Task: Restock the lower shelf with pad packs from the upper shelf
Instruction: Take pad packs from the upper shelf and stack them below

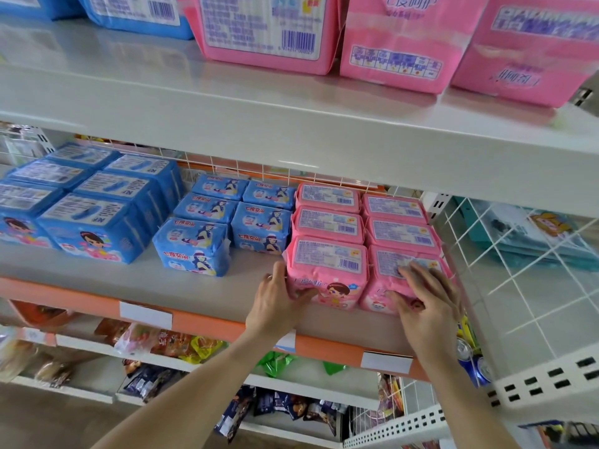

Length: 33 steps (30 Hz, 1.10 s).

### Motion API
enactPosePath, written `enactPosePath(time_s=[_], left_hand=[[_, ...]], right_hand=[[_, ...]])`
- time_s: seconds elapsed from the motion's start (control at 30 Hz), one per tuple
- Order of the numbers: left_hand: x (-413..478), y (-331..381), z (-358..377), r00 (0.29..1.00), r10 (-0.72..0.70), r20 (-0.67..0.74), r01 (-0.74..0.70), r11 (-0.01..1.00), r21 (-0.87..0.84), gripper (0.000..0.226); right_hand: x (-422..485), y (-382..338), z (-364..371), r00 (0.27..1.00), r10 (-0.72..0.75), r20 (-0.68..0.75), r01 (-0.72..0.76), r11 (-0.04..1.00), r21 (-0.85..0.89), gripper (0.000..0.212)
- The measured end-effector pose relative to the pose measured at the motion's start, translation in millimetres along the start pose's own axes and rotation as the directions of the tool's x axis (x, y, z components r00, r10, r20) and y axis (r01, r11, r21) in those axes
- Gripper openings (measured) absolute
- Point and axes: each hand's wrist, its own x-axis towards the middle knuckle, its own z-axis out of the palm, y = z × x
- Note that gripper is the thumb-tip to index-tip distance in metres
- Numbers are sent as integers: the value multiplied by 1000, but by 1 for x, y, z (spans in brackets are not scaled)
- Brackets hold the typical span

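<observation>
Barcoded pink packs (327,257) beside blue 七度空间 packs (191,246)

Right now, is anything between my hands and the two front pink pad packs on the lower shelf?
Nothing visible. Your left hand holds the left front pink pack round its front corner. Your right hand holds the right front pink pack over its top front edge. Both packs stand on the lower shelf.

Lower shelf (246,286) bare left of pink packs (327,254) — wire divider (513,280) hems their right.
</observation>
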Motion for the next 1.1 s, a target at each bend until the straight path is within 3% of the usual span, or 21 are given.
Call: enactPosePath(time_s=[0.17, 0.3, 0.47, 0.67, 0.9, 1.1], left_hand=[[-6, 7, -3, 998, -49, 32, 50, 999, -15, 76], [-3, 16, -3, 1000, 16, 11, -16, 997, -69, 101], [1, 18, 2, 1000, 18, -21, -18, 1000, 1, 86], [-3, 19, 2, 999, 16, -41, -15, 1000, 27, 85], [-6, 23, -2, 1000, -14, -17, 14, 1000, 23, 82], [5, 25, -3, 999, -27, 18, 28, 1000, -9, 98]], right_hand=[[-3, -6, 0, 1000, 16, 8, -16, 999, -52, 65], [-4, -9, 4, 998, -24, -58, 23, 1000, -18, 59], [1, -9, 9, 998, -19, -64, 20, 1000, 19, 58], [-1, -7, 9, 998, -11, -56, 12, 1000, 3, 60], [-6, -42, 7, 988, 99, 119, -72, 974, -215, 115], [-7, -37, 24, 990, 136, 44, -125, 973, -192, 103]])
